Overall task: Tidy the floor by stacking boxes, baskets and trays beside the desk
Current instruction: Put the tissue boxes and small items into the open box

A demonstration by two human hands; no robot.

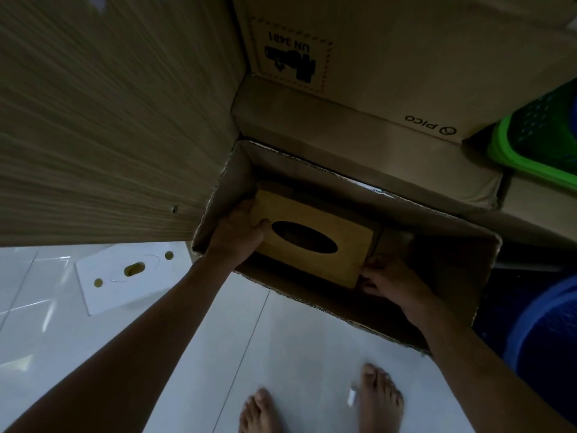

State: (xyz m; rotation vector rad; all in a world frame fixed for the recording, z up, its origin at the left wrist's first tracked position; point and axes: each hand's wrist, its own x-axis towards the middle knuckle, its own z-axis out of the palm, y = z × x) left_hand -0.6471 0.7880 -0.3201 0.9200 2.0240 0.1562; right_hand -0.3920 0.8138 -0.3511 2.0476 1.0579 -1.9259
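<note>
Two bare feet (321,404) stand on the white tiled floor (281,354) at the near edge. A white panel (125,276) with cut-out holes lies on the floor to the left. Beyond the feet, an open cardboard box (452,282) sits on the floor against the wooden desk side (93,135). Both hands hold a wooden tissue box (315,239) inside it: the left hand (237,232) grips its left end, the right hand (387,279) grips its near right corner. Farther back, closed cartons (390,73) are stacked. A green basket (537,142) rests far right, and a blue item (543,332) near right.
</note>
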